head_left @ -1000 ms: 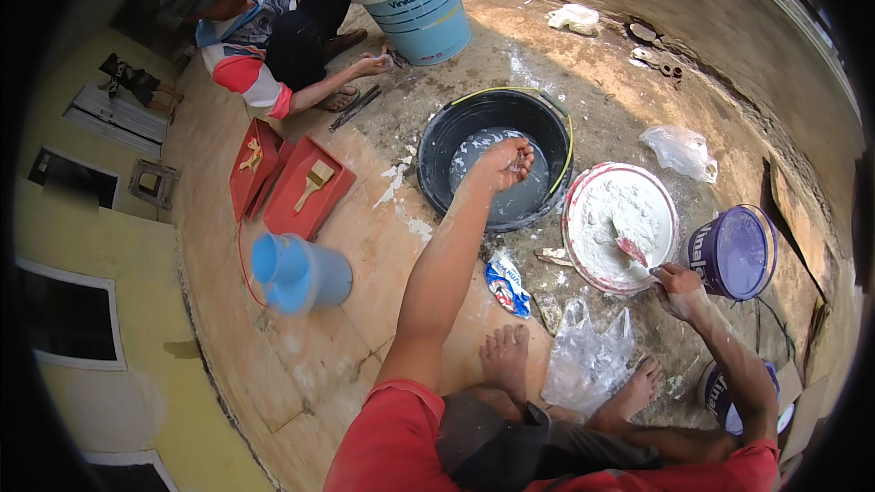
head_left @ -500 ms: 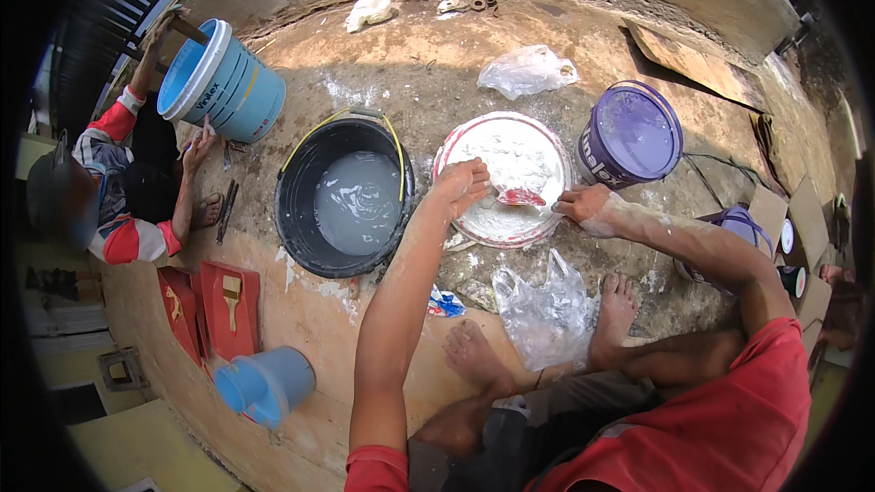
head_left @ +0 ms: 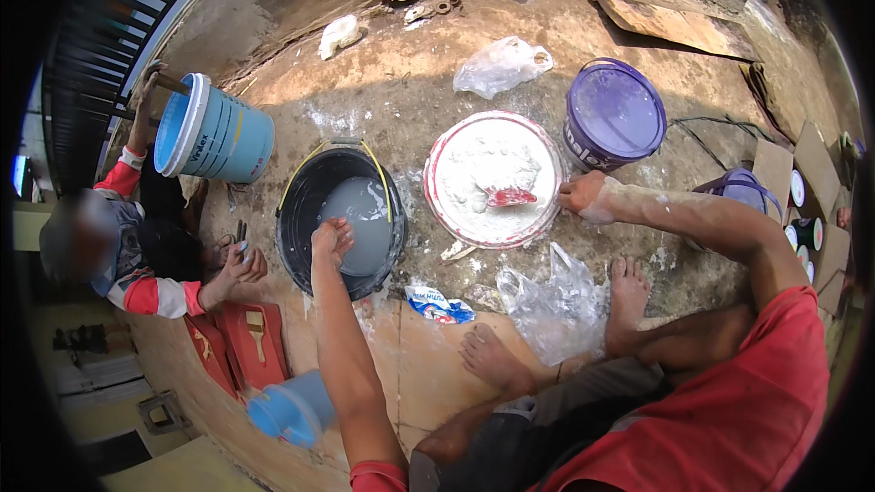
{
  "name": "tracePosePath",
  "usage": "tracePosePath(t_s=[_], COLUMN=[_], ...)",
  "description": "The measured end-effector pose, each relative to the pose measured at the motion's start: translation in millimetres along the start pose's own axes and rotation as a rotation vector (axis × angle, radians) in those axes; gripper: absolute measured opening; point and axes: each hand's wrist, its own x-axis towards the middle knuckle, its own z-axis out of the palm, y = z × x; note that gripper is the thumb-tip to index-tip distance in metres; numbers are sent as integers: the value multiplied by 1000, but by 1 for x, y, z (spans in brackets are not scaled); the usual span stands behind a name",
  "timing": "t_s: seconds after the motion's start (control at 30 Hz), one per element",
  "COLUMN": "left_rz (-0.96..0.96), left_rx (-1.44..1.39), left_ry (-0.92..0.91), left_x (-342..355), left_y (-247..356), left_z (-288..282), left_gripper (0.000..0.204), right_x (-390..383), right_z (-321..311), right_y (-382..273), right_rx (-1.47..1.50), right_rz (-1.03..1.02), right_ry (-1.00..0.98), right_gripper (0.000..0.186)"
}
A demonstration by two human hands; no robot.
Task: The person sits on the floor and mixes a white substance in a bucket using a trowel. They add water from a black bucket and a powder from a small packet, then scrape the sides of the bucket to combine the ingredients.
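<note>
My left hand [head_left: 332, 240] is over the near rim of a black bucket [head_left: 298, 260], empty, with its fingers loosely curled and apart. Greyish, cloudy liquid [head_left: 366, 241] fills the bottom of that bucket, and its yellow handle leans to the right. At the right edge of a round white basin with a red rim [head_left: 444, 211], the fingers of my right hand [head_left: 583, 198] are closed on the rim. Pale residue coats my right wrist. White powdery paste [head_left: 492, 164] is heaped in the basin, and a red scraper [head_left: 510, 197] lies on it.
A purple lidded pail [head_left: 616, 118] stands beyond my right hand. Clear plastic bags [head_left: 556, 305] lie near my feet and behind the basin. At left, a co-worker's hand [head_left: 239, 269] holds a dark slender tool near a tilted blue bucket [head_left: 228, 141], red trays [head_left: 264, 374] and a brush.
My left hand has moved left from the basin to over the black bucket. My right hand stays at the rim. The co-worker's lower hand has left the blue bucket and picked up the dark tool.
</note>
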Motion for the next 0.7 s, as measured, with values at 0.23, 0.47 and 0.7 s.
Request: tracePosePath(t_s=[0.23, 0.47, 0.7], left_rz=[-156, 0, 97], left_rx=[-241, -311, -51], left_ry=[-316, -622, -734], left_x=[-33, -127, -162], left_y=[12, 88, 45], left_z=[53, 134, 236], left_gripper=[22, 28, 52], right_x=[-13, -18, 1], right_z=[2, 7, -2], right_y=[0, 12, -7], right_rx=[31, 10, -27], right_rz=[27, 7, 22], right_ry=[56, -3, -9], right_gripper=[25, 25, 28])
